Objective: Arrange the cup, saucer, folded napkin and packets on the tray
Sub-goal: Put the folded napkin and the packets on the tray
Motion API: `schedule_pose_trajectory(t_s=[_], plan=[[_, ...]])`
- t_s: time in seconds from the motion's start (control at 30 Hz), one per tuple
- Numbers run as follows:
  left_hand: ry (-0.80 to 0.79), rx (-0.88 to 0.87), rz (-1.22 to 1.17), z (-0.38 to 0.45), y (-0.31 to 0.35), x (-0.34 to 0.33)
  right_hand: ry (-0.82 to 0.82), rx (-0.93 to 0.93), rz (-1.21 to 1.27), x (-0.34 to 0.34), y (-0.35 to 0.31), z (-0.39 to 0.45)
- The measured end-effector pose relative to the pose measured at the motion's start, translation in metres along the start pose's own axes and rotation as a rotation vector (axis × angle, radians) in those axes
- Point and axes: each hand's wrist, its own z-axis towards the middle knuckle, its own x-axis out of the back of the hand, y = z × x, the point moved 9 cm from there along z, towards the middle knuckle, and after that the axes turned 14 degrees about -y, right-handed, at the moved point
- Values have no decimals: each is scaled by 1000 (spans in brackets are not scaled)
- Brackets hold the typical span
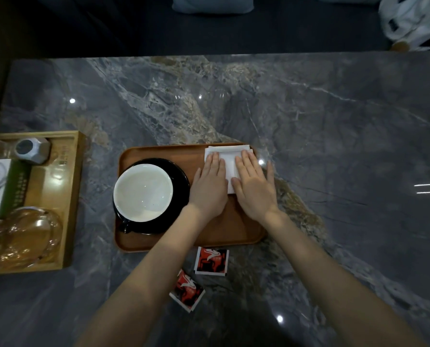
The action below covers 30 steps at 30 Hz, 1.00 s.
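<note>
Nearest the person, two red-and-white printed paper packets lie on the grey marble bench, just off the near edge of the brown oval-cornered wooden tray. They sit behind both wrists, a touch closer to the left forearm. Farther out, the left hand and right hand press flat, fingers spread, gripping nothing, on the white folded napkin in the tray's far right corner. The white cup on its black saucer fills the tray's left.

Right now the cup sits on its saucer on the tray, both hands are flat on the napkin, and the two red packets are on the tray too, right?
Not quite. In the head view the two red packets lie on the table, just off the near edge of the tray. The cup on its saucer and the left hand and right hand flat on the napkin are right.
</note>
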Motion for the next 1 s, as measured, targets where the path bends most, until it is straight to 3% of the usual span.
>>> schedule_pose_trajectory(t_s=[0.1, 0.23, 0.43, 0.6, 0.8, 1.0], plan=[[22, -41, -63, -15, 3, 20, 29, 54, 160, 20, -4, -13], [185, -104, -177, -60, 6, 40, 168, 159, 284, 46, -16, -51], [275, -223, -278, -136, -8, 24, 66, 199, 416, 23, -31, -100], [266, -91, -352, -177, -37, -29, -90, 164, 373, -32, -44, -127], [249, 134, -319, -203, -66, -89, -85, 133, 214, -69, -49, -140], [342, 159, -283, -220, -59, -98, -51, 146, 176, -78, -51, -142]])
